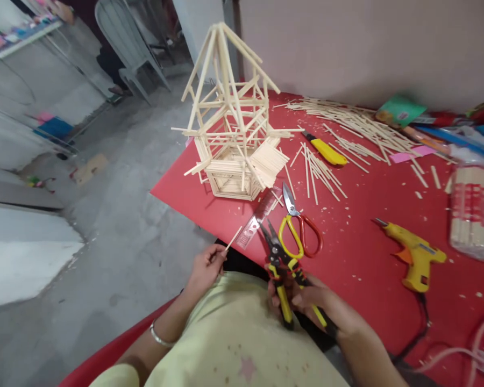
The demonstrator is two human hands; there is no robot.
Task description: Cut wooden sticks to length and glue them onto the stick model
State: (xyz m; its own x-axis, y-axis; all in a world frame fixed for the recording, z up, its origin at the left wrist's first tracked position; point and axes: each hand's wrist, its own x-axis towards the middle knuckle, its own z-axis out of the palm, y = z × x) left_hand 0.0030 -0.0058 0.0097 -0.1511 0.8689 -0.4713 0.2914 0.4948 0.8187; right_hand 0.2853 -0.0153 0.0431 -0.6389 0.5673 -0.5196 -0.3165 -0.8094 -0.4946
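My left hand pinches a short wooden stick that points up toward the table edge. My right hand is closed around the yellow-and-black handles of a pair of snips, whose dark blades point up and left toward the stick. Both hands are over my lap at the near edge of the red table. A wooden stick house with a pointed roof frame stands on the table's left corner.
Yellow-and-red scissors and a clear ruler lie just beyond my hands. A yellow glue gun, a yellow utility knife, scattered sticks and a stick bundle lie further right. A white chair stands on the floor.
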